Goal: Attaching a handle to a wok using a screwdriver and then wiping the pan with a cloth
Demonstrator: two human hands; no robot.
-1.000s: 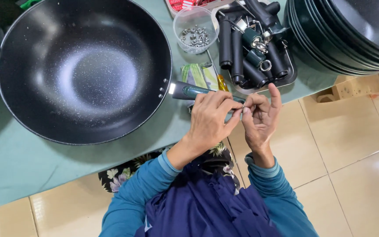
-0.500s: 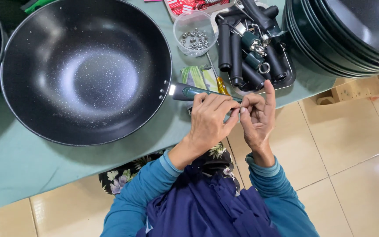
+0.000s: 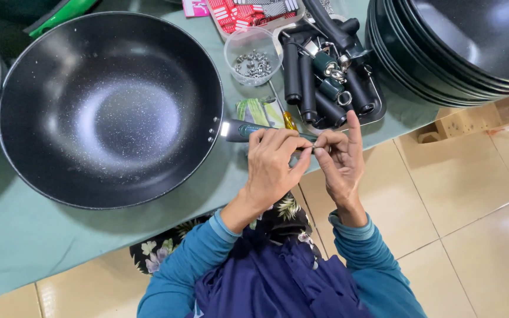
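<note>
With the black wok [image 3: 110,112] lying on the green table [image 3: 25,235], the left hand [image 3: 272,165] clamped its handle stub [image 3: 244,129] while the right hand [image 3: 340,162] pinched something small at its end, best kept aligned and steady.

A table covered in a dull green cloth [image 3: 42,235] is seen across the upper and left part of the view. Below and to the right, a floor of glossy cream square tiles [image 3: 472,194] with dark grout lines is shown. Soft daylight is reflected as pale patches on the tiles.
</note>
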